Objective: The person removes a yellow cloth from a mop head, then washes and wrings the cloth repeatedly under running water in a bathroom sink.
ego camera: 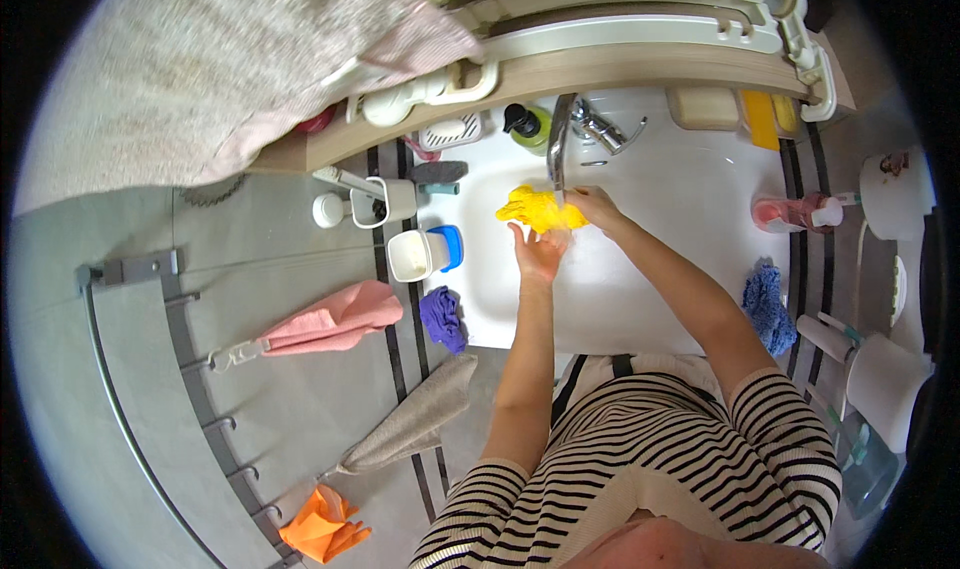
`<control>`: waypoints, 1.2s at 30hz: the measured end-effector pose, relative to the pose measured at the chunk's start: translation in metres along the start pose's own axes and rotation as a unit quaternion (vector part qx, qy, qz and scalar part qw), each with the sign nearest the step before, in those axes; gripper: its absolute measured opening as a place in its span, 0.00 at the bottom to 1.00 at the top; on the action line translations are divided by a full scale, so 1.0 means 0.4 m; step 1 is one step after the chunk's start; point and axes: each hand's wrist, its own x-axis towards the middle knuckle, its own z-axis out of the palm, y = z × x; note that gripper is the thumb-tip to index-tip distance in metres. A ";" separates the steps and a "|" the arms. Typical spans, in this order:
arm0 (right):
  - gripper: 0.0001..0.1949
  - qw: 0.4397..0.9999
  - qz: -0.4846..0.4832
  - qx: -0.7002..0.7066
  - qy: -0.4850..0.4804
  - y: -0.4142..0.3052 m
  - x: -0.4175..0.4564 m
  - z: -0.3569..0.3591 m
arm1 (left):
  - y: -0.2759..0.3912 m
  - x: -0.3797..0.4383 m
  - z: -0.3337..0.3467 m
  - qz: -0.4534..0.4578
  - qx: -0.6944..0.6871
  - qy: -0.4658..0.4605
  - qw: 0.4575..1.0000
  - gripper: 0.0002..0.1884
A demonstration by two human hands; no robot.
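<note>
Under the chrome faucet (557, 145) I hold a crumpled, wet yellow cloth (529, 206) over the white washbasin (637, 284). Water runs from the spout onto the cloth. My right hand (594, 207) grips its right end. Palm up, my left hand (537, 255) supports it from the near side, thumb apart and fingertips partly hidden by cloth and water. Behind the spout stands a green pump bottle (534, 135) with a black top. A crumpled purple cloth (443, 320) lies on the basin's left rim, and a blue fluffy cloth (768, 310) on the right rim.
A white tub (417, 257) with a blue lid and a dark sponge (439, 172) sit at the left rim. A pink bottle (793, 214) stands right. A wooden shelf (645, 66) overhangs the back. Orange gloves (321, 525) and a pink cloth (337, 318) hang left.
</note>
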 end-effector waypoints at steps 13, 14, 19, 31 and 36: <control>0.25 0.968 -0.105 -0.209 0.086 0.004 0.018 0.068 | -0.017 -0.017 -0.007 0.067 0.072 0.026 0.995 0.27; 0.25 0.966 -0.119 -0.215 0.081 -0.022 -0.010 0.093 | -0.014 -0.017 -0.035 0.078 0.074 0.033 0.994 0.27; 0.26 0.926 -0.136 -0.350 0.025 -0.068 -0.087 0.067 | -0.042 -0.026 0.009 0.063 0.203 0.089 0.973 0.26; 0.17 0.983 -0.087 -0.159 -0.023 -0.024 0.013 0.026 | -0.042 0.003 -0.060 0.011 0.181 0.062 0.981 0.24; 0.16 0.990 0.003 -0.138 -0.007 -0.079 -0.048 0.066 | -0.068 -0.055 -0.032 0.072 0.134 0.166 0.974 0.20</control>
